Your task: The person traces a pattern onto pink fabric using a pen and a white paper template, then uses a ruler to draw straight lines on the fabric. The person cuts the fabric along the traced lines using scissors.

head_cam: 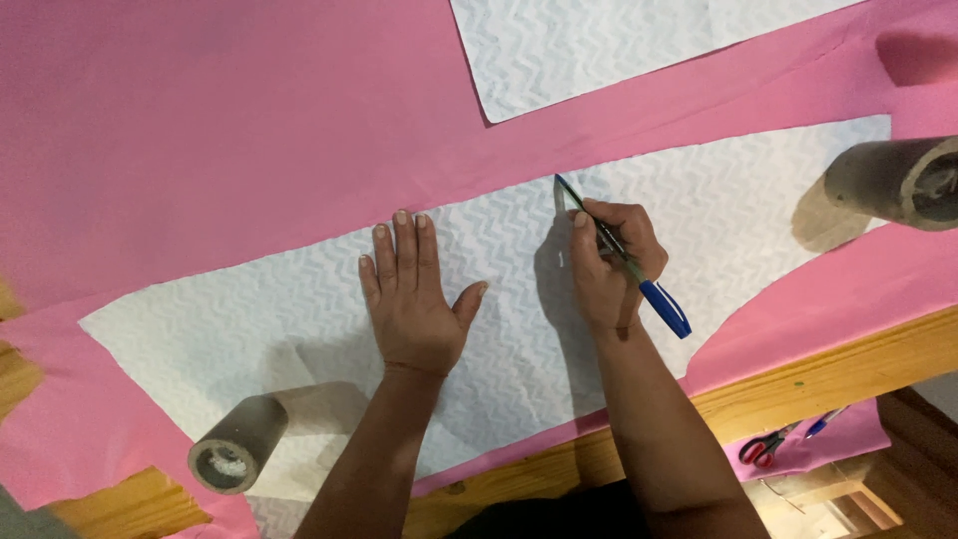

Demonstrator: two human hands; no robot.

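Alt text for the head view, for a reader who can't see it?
A right hand holds a blue-capped pen to the edge of a white paper pattern on pink fabric, while the left hand presses it flat. Grey cylinders weigh it down.

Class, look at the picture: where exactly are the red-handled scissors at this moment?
In the head view, the red-handled scissors lie at lower right on a pink fabric scrap, below the wooden table edge.
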